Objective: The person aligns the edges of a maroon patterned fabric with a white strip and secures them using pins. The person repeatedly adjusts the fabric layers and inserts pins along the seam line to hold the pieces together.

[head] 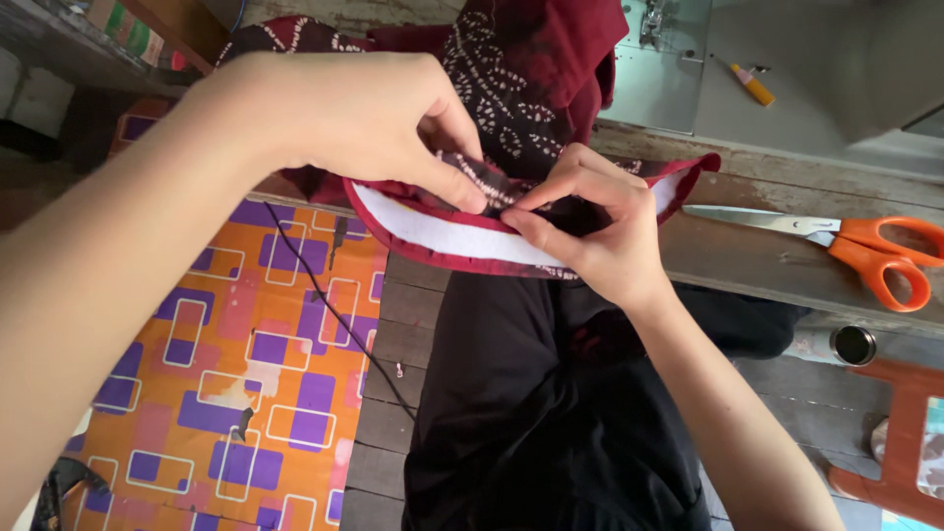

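Both my hands pinch a dark red garment (551,59) with a white dotted print, at a curved edge lined with a white strip (433,231). My left hand (354,118) grips the folded edge from above, thumb and forefinger pressed on the cloth. My right hand (595,221) pinches the same edge just to the right, fingertips almost touching the left thumb. The cloth hangs over the front edge of a worn wooden table (747,261); the rest is bunched up behind my hands.
Orange-handled scissors (865,251) lie on the table to the right. A sewing machine bed (659,69) and a small yellow-handled tool (752,86) sit at the back. Below are my black-clothed lap (531,413), an orange and purple patterned mat (236,374), and an orange stool (900,433).
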